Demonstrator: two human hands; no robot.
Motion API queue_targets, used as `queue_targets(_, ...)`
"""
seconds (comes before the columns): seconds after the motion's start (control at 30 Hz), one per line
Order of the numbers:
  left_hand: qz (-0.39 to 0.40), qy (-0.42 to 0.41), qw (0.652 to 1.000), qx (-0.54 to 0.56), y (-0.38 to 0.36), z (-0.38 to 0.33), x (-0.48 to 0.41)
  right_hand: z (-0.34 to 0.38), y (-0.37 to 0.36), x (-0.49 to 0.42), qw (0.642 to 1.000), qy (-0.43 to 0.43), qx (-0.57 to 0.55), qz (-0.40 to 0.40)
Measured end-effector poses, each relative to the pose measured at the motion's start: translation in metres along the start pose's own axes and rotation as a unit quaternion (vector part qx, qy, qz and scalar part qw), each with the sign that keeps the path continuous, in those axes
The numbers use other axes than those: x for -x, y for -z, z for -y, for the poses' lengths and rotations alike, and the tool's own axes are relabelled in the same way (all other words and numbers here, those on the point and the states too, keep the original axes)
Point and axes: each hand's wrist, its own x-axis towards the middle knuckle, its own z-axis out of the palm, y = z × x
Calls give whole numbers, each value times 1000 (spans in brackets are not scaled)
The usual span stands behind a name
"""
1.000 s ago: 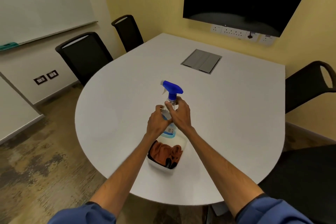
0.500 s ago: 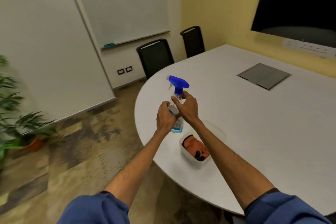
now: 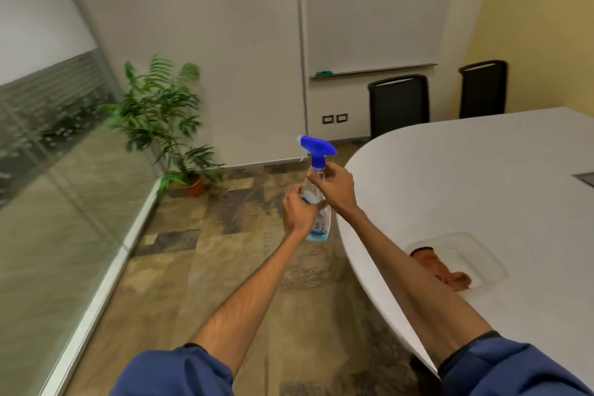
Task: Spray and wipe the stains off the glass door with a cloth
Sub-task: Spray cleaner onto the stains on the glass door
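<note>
**A:** Where is the spray bottle?

**B:** The spray bottle [image 3: 316,199] is held upright in the air over the floor, just past the curved edge of the white tabletop [image 3: 466,177]. Its blue trigger head points left, toward a glass wall [image 3: 54,170].

**A:** How are the hands placed?

**B:** The left hand [image 3: 300,210] has its grip wrapped around the clear body of the bottle. The right hand [image 3: 336,186] pinches the neck just under the trigger head with its fingertips.

**A:** And the cloth?

**B:** A reddish-brown cloth [image 3: 450,276] lies in a clear plastic tub [image 3: 482,257] on the tabletop, partly hidden by the right forearm.

**A:** Anything else nearby?

**B:** A potted plant [image 3: 167,119] stands in the corner by the glass wall, and two black chairs [image 3: 398,104] stand against the far wall.
</note>
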Motion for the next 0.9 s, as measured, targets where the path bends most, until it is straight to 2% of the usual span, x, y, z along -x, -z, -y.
queue_targets(0.4,-142,89,985,-38,240,104,121,122,-179,155,983,49,-16,177)
queue_targets(0.63,-257,131,957,-30,363,142,222,198,-265,272,960,103,-59,252)
queue_targets(0.9,-373,172,912,-18,488,180,324,281,-353,388,912,154,-115,362)
